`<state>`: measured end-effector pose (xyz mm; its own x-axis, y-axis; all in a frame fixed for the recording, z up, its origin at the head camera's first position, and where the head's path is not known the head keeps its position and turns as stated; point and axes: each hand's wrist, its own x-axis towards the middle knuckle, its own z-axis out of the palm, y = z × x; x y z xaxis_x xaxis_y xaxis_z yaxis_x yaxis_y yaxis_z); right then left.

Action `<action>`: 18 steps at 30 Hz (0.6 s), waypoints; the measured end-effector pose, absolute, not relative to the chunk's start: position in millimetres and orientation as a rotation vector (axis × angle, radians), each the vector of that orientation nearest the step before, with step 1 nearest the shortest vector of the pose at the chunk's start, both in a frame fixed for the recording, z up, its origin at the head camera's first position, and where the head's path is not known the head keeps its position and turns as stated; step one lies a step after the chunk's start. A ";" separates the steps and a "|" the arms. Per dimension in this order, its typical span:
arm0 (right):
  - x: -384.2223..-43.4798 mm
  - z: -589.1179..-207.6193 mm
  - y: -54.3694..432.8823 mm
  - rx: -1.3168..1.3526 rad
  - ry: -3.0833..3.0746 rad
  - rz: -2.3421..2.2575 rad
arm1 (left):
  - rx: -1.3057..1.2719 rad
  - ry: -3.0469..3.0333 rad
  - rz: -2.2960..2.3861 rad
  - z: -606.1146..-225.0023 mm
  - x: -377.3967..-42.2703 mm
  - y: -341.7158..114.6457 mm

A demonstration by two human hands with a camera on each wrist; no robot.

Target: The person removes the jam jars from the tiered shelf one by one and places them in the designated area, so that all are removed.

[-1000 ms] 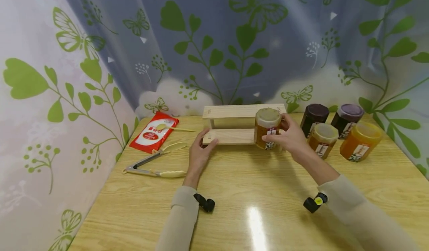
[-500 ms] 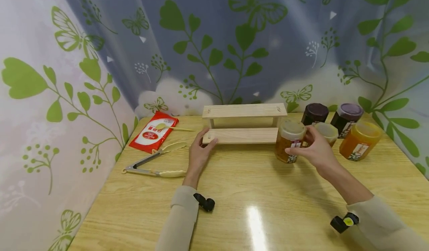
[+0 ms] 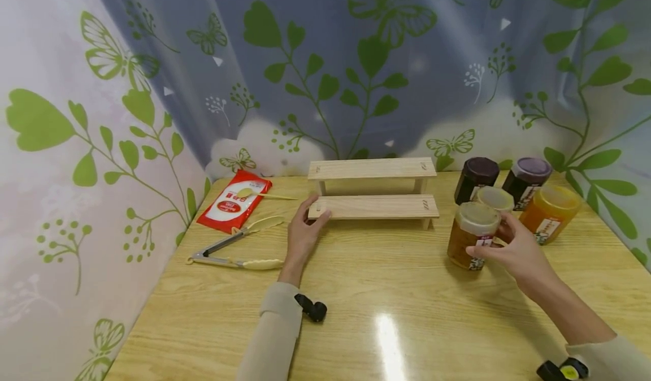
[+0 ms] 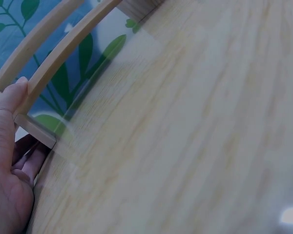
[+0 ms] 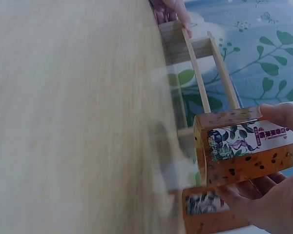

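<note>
My right hand (image 3: 519,254) grips a lidded glass jar (image 3: 470,239) of amber contents with dark seeds, thumb on one side and fingers on the other. In the right wrist view the jar's (image 5: 251,151) printed label and dark specks show plainly. Whether its base touches the table cannot be told. My left hand (image 3: 304,228) holds the left end of a two-step wooden rack (image 3: 373,207), thumb on the lower step's top. In the left wrist view the fingers reach behind the rack's leg (image 4: 35,130). Both steps of the rack bear nothing.
Close behind the held jar stands a similar jar (image 3: 495,198), partly hidden. Two dark jars (image 3: 475,180) and an orange jar (image 3: 548,217) stand at the right. A red-and-white packet (image 3: 234,203), a pale yellow utensil (image 3: 269,195) and tongs (image 3: 218,250) lie left. A patterned curtain (image 3: 325,115) hangs behind.
My right hand has carried the seeded jar from in front of the rack's right end rightward and toward me, beside the other jars. The left hand and the rack have stayed put.
</note>
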<state>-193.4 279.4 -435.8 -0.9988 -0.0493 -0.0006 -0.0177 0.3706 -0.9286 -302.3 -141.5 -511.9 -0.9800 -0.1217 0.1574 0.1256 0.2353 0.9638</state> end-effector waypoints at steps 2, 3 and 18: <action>-187.9 -439.0 286.5 -0.055 2.599 -1.755 | -0.003 -2.302 -1.826 -511.9 -302.2 -141.4; -185.4 -440.6 289.9 -0.048 2.606 -1.761 | -0.003 -2.302 -1.824 -511.7 -302.1 -141.4; -164.5 -459.1 328.2 0.028 2.678 -1.810 | -0.006 -2.304 -1.821 -512.7 -301.1 -140.6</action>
<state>-164.5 328.2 -459.1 -0.9958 0.0648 0.0650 -0.0361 0.3741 -0.9267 -301.1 -140.6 -512.7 -0.9791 -0.1229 0.1622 0.1293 0.2393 0.9623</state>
